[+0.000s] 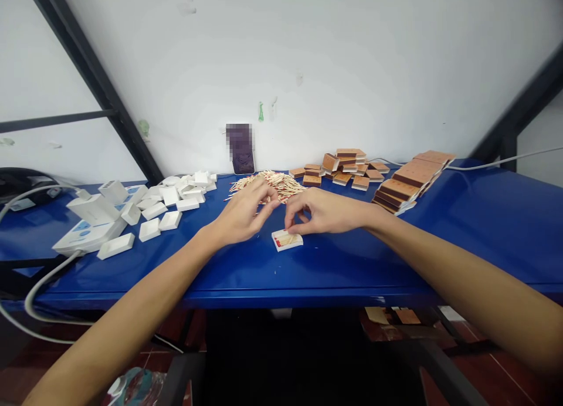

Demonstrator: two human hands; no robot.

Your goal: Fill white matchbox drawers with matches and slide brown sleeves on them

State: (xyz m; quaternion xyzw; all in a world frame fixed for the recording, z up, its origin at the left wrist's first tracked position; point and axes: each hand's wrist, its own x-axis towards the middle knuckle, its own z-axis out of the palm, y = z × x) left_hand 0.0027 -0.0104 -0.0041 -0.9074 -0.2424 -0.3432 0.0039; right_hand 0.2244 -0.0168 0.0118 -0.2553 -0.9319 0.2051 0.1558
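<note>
A small white matchbox tray (288, 246) lies on the blue table in front of me, with red-tipped matches inside. My right hand (319, 211) reaches down over the tray's far edge, thumb and forefinger pinched; a red tip shows at the fingertips, seemingly of a match. Just left of it, my left hand (246, 215) is above the near side of a heap of loose matches (290, 186). Its thumb and curled forefinger come together at the tips, and whatever is between them is hidden.
Many empty white trays (187, 205) lie scattered at the left, beside white boxes (94, 209) and a cable. Brown matchbox sleeves (347, 165) are piled behind, with a leaning row of them (416, 177) farther right. A phone (243, 151) leans against the wall.
</note>
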